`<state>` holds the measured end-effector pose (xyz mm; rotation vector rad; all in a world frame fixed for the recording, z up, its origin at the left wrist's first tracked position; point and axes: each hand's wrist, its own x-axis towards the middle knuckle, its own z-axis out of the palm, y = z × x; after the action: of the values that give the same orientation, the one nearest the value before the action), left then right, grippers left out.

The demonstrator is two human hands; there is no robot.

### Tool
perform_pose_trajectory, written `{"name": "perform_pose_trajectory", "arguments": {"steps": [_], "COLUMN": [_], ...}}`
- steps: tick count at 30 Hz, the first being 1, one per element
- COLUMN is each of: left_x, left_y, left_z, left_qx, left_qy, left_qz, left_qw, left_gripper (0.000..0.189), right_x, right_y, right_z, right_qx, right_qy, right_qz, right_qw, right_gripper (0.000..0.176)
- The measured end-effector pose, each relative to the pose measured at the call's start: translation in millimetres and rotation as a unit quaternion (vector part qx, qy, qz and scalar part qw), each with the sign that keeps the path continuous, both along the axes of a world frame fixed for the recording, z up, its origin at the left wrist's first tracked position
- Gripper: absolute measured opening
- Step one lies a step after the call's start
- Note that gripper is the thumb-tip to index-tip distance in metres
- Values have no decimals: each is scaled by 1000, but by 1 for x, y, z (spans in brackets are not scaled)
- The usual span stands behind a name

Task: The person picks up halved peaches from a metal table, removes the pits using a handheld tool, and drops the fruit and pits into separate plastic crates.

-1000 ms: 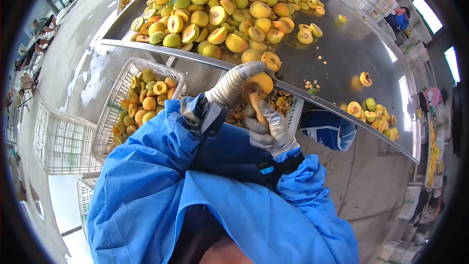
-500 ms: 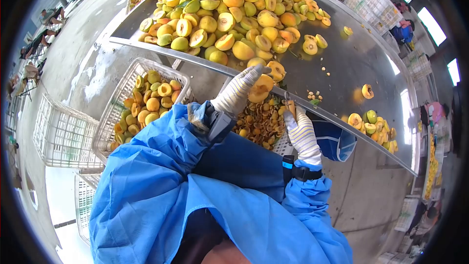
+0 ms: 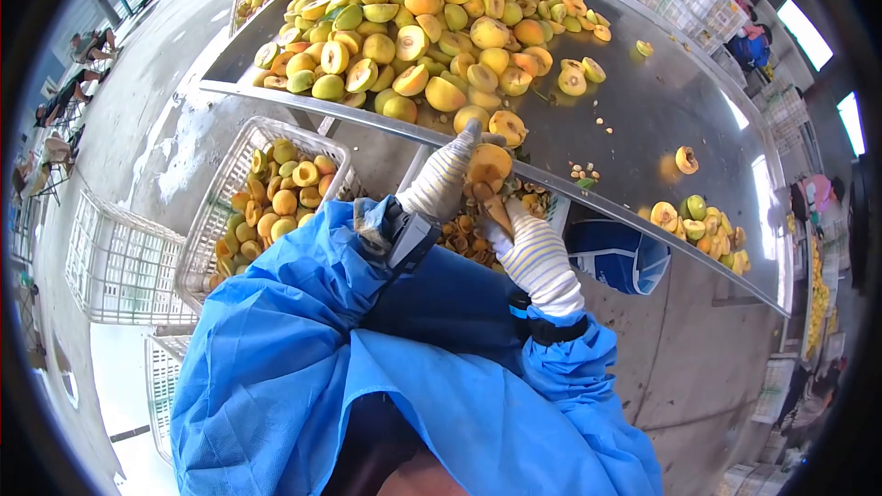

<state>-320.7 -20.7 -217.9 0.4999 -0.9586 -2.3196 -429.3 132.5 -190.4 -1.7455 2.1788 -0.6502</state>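
Observation:
My left hand (image 3: 443,173), in a striped glove, grips a halved yellow peach (image 3: 490,163), cut face towards me, just off the table's near edge. My right hand (image 3: 533,253), gloved alike, is closed around a small pitting tool with a brownish handle (image 3: 497,213). The tool's upper end meets the lower part of the peach half; its tip is hard to make out. Another peach half (image 3: 508,129) lies on the metal table (image 3: 634,119) just beyond my left fingers. Under my hands, a crate holds scooped-out peach pieces (image 3: 464,237), partly hidden by my arms.
A large heap of halved peaches (image 3: 413,28) covers the table's far left. A smaller group (image 3: 703,231) lies at its right end. A white crate of peach halves (image 3: 276,197) stands left, beside another white crate (image 3: 119,257). A blue bag (image 3: 616,255) hangs under the table edge.
My right hand has moved left and up, bringing the tool from beside the table edge to the peach half. My left hand stays nearly in place, still holding it.

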Motion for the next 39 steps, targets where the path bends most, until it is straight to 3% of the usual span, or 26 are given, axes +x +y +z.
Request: {"name": "perform_pose_trajectory", "arguments": {"steps": [4,7,8,9,11,12,13,14,15,16,17,19,21,22,23,24,27,31,32,33,34,35,37,39], "left_x": [3,5,14,28,57,78,99,127,159,167,183,183,147,126,106,87,43,39,42,44,43,43,40,29], "left_y": [-8,-24,-6,5,13,7,-2,-15,-42,-39,-46,-79,-91,-101,-106,-114,-129,-134,-123,-110,-85,-58,-21,19], "left_z": [7,-38,-2,16,36,34,43,39,12,48,36,32,48,46,47,42,38,27,31,35,48,57,53,53], "left_qx": [3,-180,-297,-539,-708,-678,-648,-612,-613,-612,-678,-667,-629,-665,-684,-706,-643,-595,-577,-556,-552,-540,-663,-646], "left_qy": [15,-42,-192,-275,-389,-394,-488,-528,-564,-654,-625,-571,-539,-506,-451,-441,-566,-520,-471,-421,-327,-231,-143,-63], "left_qz": [66,48,17,36,26,52,37,74,106,92,241,289,274,267,230,192,92,202,230,255,267,272,241,143], "left_qw": [998,982,935,795,588,618,583,584,542,434,303,380,489,481,525,520,508,579,626,670,719,762,694,747], "left_gripper": [52,45,38,35,31,38,34,32,31,32,35,38,37,38,42,46,49,47,44,40,41,44,51,62], "right_x": [-14,-32,-35,-41,-47,-47,-46,-45,-44,-43,-41,-38,-36,-39,-37,-36,-36,-36,-34,-31,-19,-5,8,15], "right_y": [12,15,14,14,18,19,21,22,21,20,19,14,10,10,8,7,6,6,5,1,1,0,-9,-19], "right_z": [3,-3,2,-1,-2,-2,-1,1,3,6,7,8,9,-1,3,1,-7,-13,-17,-24,-10,4,11,12], "right_qx": [14,0,56,72,69,64,59,71,75,80,88,87,77,29,32,28,19,-54,-100,-159,-125,-87,-141,-212], "right_qy": [93,78,81,79,78,69,57,61,60,59,60,58,64,85,74,77,78,-2,-52,-152,-333,-504,-558,-643], "right_qz": [-102,-137,-159,-164,-157,-157,-159,-154,-158,-162,-165,-156,-148,-133,-126,-125,-118,-97,-90,-66,-103,-138,-132,-159], "right_qw": [990,988,982,981,982,983,984,984,983,982,981,982,984,987,989,989,990,994,989,973,929,848,807,719], "right_gripper": [39,39,39,41,43,40,37,36,36,36,37,40,42,42,44,45,49,51,50,45,43,41,50,50]}}
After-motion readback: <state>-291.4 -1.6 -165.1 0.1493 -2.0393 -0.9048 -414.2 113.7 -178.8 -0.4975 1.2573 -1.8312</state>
